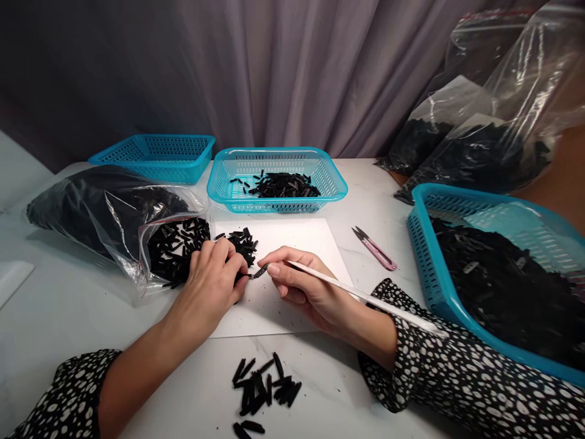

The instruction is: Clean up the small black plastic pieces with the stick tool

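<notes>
A small black piece (259, 272) is pinched in the fingers of the left hand (214, 281), above the white sheet (292, 235) midway along the tabletop's near edge. The right hand (307, 288) fingers are clamped on a thin white tool (365, 297), touching the piece.

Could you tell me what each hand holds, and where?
Right hand: thin white tool, near its tip. Left hand: small black piece, pinched at its end.
</notes>
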Demonstrator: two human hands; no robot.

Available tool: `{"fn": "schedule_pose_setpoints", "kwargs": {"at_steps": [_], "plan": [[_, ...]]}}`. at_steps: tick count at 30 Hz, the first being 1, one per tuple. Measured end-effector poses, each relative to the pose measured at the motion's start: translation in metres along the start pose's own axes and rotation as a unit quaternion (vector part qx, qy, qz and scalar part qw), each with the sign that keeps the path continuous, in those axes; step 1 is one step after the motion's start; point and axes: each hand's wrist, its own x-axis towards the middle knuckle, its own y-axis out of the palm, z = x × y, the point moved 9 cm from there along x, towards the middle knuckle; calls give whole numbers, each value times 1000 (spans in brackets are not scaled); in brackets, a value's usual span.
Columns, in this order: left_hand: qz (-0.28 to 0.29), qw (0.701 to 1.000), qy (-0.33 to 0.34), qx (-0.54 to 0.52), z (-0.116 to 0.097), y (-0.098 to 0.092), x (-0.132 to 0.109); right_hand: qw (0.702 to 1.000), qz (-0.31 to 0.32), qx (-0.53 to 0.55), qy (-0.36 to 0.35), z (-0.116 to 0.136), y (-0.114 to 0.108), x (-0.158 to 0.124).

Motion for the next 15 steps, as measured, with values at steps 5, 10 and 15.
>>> {"fn": "schedule_pose_setpoints", "kwargs": {"at_steps": [5,10,15], "plan": [[-64,984,-64,-152,9,-23,1,999,-19,46,-17,0,-9,3],[-25,882,-229,-411,27,-8,-7,999,-32,17,-8,-3,-11,4],[6,815,-281,-507,23,3,-12,999,-26,-41,9,-7,-5,2]]}}
